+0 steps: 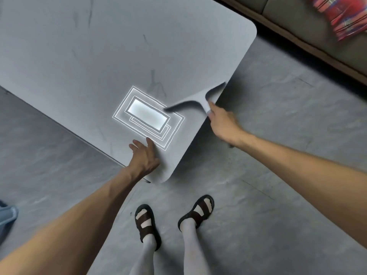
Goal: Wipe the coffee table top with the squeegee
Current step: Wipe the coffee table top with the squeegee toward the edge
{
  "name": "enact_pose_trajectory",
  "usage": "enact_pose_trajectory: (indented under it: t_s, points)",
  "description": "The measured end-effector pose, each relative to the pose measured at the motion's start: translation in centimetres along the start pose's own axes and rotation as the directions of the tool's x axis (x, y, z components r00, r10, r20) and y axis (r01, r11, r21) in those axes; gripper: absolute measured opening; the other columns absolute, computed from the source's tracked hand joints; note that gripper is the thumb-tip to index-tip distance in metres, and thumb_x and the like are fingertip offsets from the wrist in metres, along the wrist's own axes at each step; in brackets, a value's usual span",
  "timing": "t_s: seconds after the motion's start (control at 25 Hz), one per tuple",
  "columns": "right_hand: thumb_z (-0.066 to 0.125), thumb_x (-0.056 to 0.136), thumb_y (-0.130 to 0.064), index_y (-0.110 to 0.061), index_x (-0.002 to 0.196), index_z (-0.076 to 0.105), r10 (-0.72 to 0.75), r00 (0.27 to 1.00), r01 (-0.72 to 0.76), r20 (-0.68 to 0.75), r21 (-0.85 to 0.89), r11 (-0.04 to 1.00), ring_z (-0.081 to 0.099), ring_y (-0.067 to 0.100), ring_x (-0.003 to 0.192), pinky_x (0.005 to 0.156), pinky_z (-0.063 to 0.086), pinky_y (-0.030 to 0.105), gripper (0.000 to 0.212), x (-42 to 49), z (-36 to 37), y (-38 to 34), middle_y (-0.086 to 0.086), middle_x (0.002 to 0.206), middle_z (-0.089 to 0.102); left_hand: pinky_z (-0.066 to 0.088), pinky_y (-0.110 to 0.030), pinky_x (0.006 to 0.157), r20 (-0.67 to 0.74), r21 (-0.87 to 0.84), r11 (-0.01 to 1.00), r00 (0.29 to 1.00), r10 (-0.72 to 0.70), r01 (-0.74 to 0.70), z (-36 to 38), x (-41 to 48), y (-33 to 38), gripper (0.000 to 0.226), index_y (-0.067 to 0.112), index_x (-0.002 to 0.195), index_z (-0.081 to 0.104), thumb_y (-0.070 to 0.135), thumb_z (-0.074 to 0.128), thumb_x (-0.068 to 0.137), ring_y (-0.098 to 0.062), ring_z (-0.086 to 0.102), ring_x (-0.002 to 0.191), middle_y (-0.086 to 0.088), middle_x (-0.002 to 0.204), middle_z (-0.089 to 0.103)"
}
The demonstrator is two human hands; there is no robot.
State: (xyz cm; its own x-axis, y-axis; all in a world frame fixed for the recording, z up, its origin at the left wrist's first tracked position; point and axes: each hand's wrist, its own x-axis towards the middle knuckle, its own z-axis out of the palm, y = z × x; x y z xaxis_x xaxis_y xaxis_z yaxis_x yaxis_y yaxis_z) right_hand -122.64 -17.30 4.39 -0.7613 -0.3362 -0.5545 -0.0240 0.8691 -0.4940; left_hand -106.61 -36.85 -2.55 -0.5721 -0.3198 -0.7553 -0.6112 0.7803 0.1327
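Grey T-shaped squeegee point(199, 98), blurred, at the right edge of the grey bench point(99, 56), just short of its near rounded corner; the blade runs slantwise across the bench top, and the short handle points back toward the person. The right hand point(220, 124) lies directly behind the squeegee, over the floor point(278, 155) just off the bench edge, with fingers curled round the handle end. The left hand point(144, 157) rests on the near corner of the bench, fingers relaxed, holding nothing. A bright rectangular light reflection point(148, 116) lies on the bench top between the hands. Below, two feet in dark sandals point(146, 221); at upper right, a sofa point(317, 36) with a red striped cloth point(345, 14).
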Motion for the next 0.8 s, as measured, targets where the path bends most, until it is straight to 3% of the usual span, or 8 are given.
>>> enact_pose_trajectory:
  t_s: [0.12,0.28,0.44,0.52,0.56,0.64,0.72,0.8]
  points:
    - [0.035,0.099,-0.024,-0.043,0.141,0.037,-0.148,0.974,0.174,0.17,-0.153,0.973,0.06,0.037,0.086,0.066,0.042,0.034,0.046,-3.8,1.6,2.2,0.015,0.109,0.066,0.032,-0.052,0.108,0.001,0.033,0.998,0.999,0.05,-0.05,-0.1,-0.5,-0.6,0.069,0.003,0.149,0.008,0.002,0.039,0.087,-0.06,0.005,0.138,-0.044,0.149,-0.002]
    - [0.034,0.098,-0.034,-0.056,0.135,0.033,-0.132,0.947,0.236,0.293,-0.355,0.905,0.063,0.03,0.085,0.07,0.052,0.038,0.044,-7.9,0.8,3.7,0.005,0.108,0.069,0.041,-0.043,0.094,-0.082,-0.209,0.976,0.996,0.042,-0.059,-1.4,-2.5,-2.3,0.051,0.007,0.141,0.033,0.003,0.037,0.091,-0.045,0.04,0.127,-0.028,0.14,0.038]
    - [0.035,0.097,-0.032,-0.047,0.132,0.048,-0.14,0.963,0.246,0.231,-0.536,0.807,0.062,0.032,0.089,0.066,0.043,0.034,0.04,-8.8,-2.8,0.7,0.005,0.109,0.069,0.043,-0.029,0.086,-0.049,-0.415,0.909,0.999,0.006,-0.025,-4.3,-6.6,-5.0,0.053,0.015,0.142,0.043,0.011,0.047,0.089,-0.031,0.051,0.124,-0.016,0.14,0.051]
    - [0.034,0.096,-0.034,-0.036,0.12,0.059,-0.118,0.979,0.188,0.166,-0.518,0.834,0.061,0.032,0.084,0.064,0.041,0.033,0.034,-9.6,-4.4,-2.6,0.006,0.1,0.069,0.044,-0.026,0.085,-0.071,-0.448,0.892,0.997,0.033,-0.061,-6.5,-9.2,-5.5,0.049,0.018,0.136,0.05,0.013,0.05,0.087,-0.026,0.057,0.118,-0.009,0.133,0.059]
    - [0.035,0.096,-0.036,-0.029,0.11,0.062,-0.101,0.986,0.151,0.136,-0.436,0.887,0.06,0.03,0.076,0.06,0.041,0.032,0.032,-10.6,-4.9,-4.7,0.006,0.091,0.067,0.047,-0.028,0.087,-0.09,-0.456,0.887,0.995,0.039,-0.076,-7.9,-11.1,-5.8,0.046,0.019,0.132,0.054,0.015,0.051,0.086,-0.024,0.06,0.113,-0.006,0.127,0.064]
    - [0.04,0.097,-0.037,-0.017,0.093,0.063,-0.033,0.99,0.039,0.134,-0.044,0.998,0.057,0.022,0.062,0.051,0.04,0.026,0.031,-13.8,-5.4,-9.1,0.006,0.079,0.063,0.052,-0.035,0.091,-0.121,-0.492,0.863,0.991,0.058,-0.111,-10.8,-15.0,-6.6,0.041,0.021,0.125,0.058,0.017,0.054,0.084,-0.021,0.065,0.102,-0.002,0.115,0.07]
    - [0.045,0.098,-0.028,-0.011,0.091,0.063,0.004,0.965,-0.095,0.261,0.338,0.936,0.057,0.015,0.059,0.05,0.043,0.022,0.026,-18.3,-5.9,-13.6,0.006,0.076,0.066,0.055,-0.038,0.089,-0.14,-0.566,0.811,0.987,0.085,-0.15,-13.8,-19.9,-7.2,0.037,0.02,0.119,0.061,0.018,0.056,0.082,-0.019,0.07,0.092,-0.003,0.106,0.072]
    - [0.048,0.099,-0.021,-0.006,0.098,0.062,-0.029,0.922,-0.186,0.387,0.506,0.842,0.061,0.013,0.068,0.062,0.043,0.023,0.02,-22.8,-6.3,-17.7,0.006,0.08,0.071,0.058,-0.033,0.077,-0.143,-0.638,0.747,0.982,0.124,-0.188,-16.4,-25.4,-7.7,0.031,0.017,0.114,0.062,0.016,0.059,0.083,-0.019,0.072,0.085,-0.006,0.1,0.073]
